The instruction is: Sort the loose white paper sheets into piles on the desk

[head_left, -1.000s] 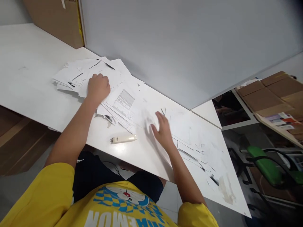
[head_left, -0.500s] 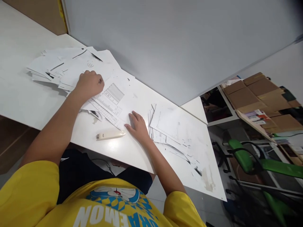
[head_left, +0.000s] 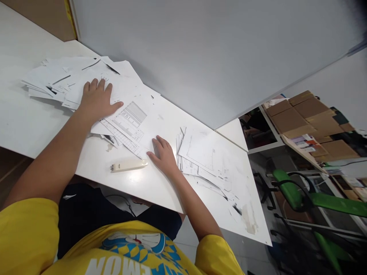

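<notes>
My left hand [head_left: 96,100] lies spread on a heap of loose printed papers [head_left: 83,68], its fingers apart and holding nothing. Under and beside its thumb is a sheet with a printed table [head_left: 130,118], overlapping other sheets. At that sheet's lower right corner rests my right hand [head_left: 163,154], fingers loosely spread on the desk. Between the hands and the near edge lies a slim cream-coloured tool [head_left: 129,165] with a small metal end; its exact kind is unclear. A second stack of papers [head_left: 200,149] sits just right of my right hand.
The white desk [head_left: 94,164] meets a grey partition [head_left: 200,57] at the back. A cardboard panel [head_left: 43,17] stands far left. Right of the desk are a green chair [head_left: 289,189] and shelving with cardboard boxes [head_left: 301,114].
My left hand has gone from curled fingers to spread ones and moved slightly left over the papers. My right hand stays by the sheet's corner. The whole view has shifted a little.
</notes>
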The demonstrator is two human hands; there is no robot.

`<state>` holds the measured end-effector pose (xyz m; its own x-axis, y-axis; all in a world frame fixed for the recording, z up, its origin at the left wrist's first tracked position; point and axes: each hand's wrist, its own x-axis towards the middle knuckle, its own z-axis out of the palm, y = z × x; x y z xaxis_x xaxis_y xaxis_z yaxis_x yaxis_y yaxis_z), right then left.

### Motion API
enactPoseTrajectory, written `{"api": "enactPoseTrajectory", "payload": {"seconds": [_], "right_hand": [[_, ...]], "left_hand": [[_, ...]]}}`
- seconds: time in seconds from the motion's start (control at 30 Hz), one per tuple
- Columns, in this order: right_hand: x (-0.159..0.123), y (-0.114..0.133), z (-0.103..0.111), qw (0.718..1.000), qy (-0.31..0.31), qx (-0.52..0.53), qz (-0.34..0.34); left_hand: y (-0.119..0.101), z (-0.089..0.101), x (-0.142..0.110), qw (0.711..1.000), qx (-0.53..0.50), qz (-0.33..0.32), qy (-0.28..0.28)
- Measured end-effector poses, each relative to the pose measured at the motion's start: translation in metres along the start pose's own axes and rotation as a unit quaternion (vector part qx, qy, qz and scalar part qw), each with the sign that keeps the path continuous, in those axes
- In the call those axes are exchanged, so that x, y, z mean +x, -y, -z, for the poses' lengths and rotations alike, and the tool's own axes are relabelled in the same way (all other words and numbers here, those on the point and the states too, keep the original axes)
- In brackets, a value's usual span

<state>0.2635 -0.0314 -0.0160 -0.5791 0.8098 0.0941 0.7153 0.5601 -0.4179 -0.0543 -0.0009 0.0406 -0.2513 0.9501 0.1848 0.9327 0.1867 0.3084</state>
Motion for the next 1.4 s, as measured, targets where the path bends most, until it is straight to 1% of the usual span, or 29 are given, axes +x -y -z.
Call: {"api": "enactPoseTrajectory", "payload": {"seconds": [0.1,0.17,0.33,0.47,0.7,0.93,1.03,1.2,1.27,1.3,1.37,1.4], "right_hand": [[0.0,0.0,0.0,1.0,0.0,-0.001,0.002],[0.0,0.001,0.0,1.0,0.005,-0.004,0.0],[0.001,0.001,-0.001,1.0,-0.001,0.002,0.002],[0.001,0.0,-0.002,1.0,-0.001,0.004,0.004],[0.001,0.0,0.0,1.0,0.009,0.004,0.001],[0.002,-0.002,-0.002,1.0,-0.001,0.01,0.009],[0.002,-0.003,-0.004,1.0,-0.004,0.014,0.009],[0.003,-0.003,-0.004,1.0,-0.008,0.022,0.008],[0.003,-0.003,-0.003,0.999,-0.006,0.03,0.01],[0.003,-0.002,-0.002,0.999,-0.003,0.035,0.01],[0.003,-0.003,-0.001,0.998,0.004,0.054,0.006],[0.003,-0.003,-0.001,0.997,0.005,0.072,0.002]], "left_hand": [[0.006,-0.005,0.003,1.0,0.002,0.003,0.011],[0.005,-0.006,0.003,1.0,0.003,-0.001,0.005],[-0.004,0.001,-0.001,0.999,0.037,0.008,-0.016],[-0.011,0.007,-0.002,0.999,0.039,0.019,-0.016],[-0.018,0.004,0.0,0.998,-0.057,0.024,0.0],[-0.022,-0.001,-0.002,0.995,-0.087,0.032,-0.023],[-0.023,0.003,-0.001,0.992,-0.114,0.046,-0.02],[-0.023,0.018,-0.002,0.978,-0.197,0.075,-0.01],[-0.019,0.022,-0.002,0.967,-0.234,0.103,0.005],[-0.015,0.023,-0.001,0.96,-0.254,0.117,0.024],[-0.008,0.024,0.0,0.942,-0.3,0.125,0.08],[-0.004,0.024,0.0,0.933,-0.323,0.115,0.109]]}}
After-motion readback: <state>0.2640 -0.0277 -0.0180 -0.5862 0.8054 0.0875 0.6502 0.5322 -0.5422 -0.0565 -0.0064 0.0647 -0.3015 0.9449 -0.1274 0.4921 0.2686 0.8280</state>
